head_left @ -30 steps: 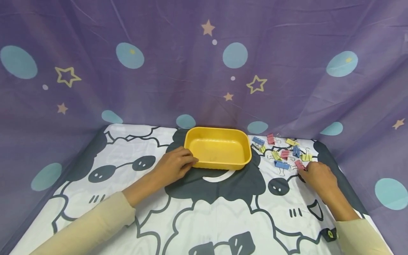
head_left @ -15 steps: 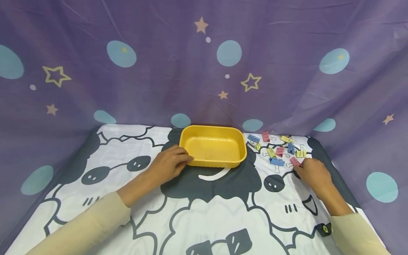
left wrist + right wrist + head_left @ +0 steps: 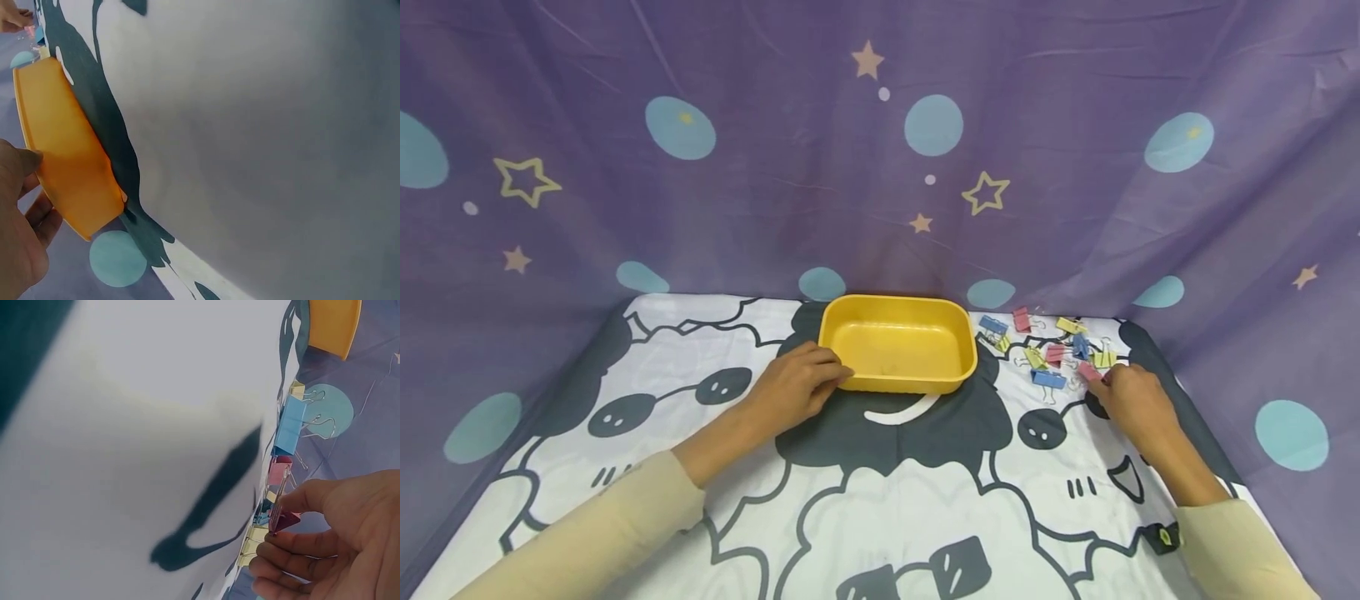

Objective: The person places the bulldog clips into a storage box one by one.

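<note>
Left hand (image 3: 795, 386): pinching yellow oblong plastic tray (image 3: 910, 386). Right hand (image 3: 1138, 402): pinching pink metal binder clip (image 3: 1088, 372), right of tray.

Yellow rectangular plastic tray (image 3: 898, 350) sits on black-and-white printed cloth (image 3: 910, 500), before purple star-patterned curtain (image 3: 760, 217); red, blue, yellow binder clips (image 3: 1055, 354) lie scattered to tray's right.

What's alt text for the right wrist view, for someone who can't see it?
A right hand pinches a pink binder clip; a blue clip, another pink clip and yellow clips sit close by on a white-and-dark cloth. Part of a yellow tray shows at the top right.
</note>
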Demonstrator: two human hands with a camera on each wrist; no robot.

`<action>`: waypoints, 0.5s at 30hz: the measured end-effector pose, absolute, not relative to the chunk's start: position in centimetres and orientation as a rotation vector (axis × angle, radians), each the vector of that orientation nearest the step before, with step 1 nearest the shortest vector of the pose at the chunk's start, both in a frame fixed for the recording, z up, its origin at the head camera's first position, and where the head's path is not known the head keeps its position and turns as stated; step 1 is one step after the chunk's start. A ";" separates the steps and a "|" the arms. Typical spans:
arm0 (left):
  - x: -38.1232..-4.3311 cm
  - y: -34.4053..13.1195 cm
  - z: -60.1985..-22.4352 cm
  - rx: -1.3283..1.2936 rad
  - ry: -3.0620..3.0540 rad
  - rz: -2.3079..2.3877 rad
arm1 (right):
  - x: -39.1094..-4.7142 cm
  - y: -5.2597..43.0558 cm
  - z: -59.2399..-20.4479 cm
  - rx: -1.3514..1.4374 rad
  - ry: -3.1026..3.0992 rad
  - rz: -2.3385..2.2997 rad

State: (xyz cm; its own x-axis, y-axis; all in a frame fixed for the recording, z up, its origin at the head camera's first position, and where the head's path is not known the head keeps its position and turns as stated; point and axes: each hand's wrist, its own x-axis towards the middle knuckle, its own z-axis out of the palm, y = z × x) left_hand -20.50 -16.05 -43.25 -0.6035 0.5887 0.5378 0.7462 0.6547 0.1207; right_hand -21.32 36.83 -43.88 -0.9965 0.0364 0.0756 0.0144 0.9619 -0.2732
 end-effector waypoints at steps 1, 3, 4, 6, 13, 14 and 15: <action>-20.5 -16.1 -43.3 -1.041 -2.414 -0.463 | -21.4 36.8 -43.8 -0.023 -3.013 0.420; -20.5 -16.2 -43.4 -1.041 -2.407 -0.462 | -21.5 36.8 -43.8 0.013 -2.981 0.420; -20.5 -16.2 -43.4 -1.040 -2.404 -0.461 | -21.5 36.8 -43.8 0.028 -2.968 0.417; -20.6 -16.2 -43.5 -1.040 -2.397 -0.461 | -21.6 36.8 -43.7 0.052 -2.951 0.413; -20.5 -16.2 -43.7 -1.031 -2.394 -0.475 | -21.3 36.5 -43.5 0.061 -2.928 0.464; -20.5 -16.2 -43.6 -1.029 -2.396 -0.476 | -21.3 36.5 -43.5 0.073 -2.916 0.471; -20.5 -16.2 -43.6 -1.026 -2.400 -0.478 | -21.3 36.4 -43.4 0.088 -2.904 0.480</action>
State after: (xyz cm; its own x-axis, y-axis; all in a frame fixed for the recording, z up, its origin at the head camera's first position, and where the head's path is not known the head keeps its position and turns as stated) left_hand -20.49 -16.15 -43.63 -0.6016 0.5741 0.5554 0.7432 0.6572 0.1257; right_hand -21.27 36.44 -43.44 -0.9788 -0.0262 0.2029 -0.0901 0.9457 -0.3123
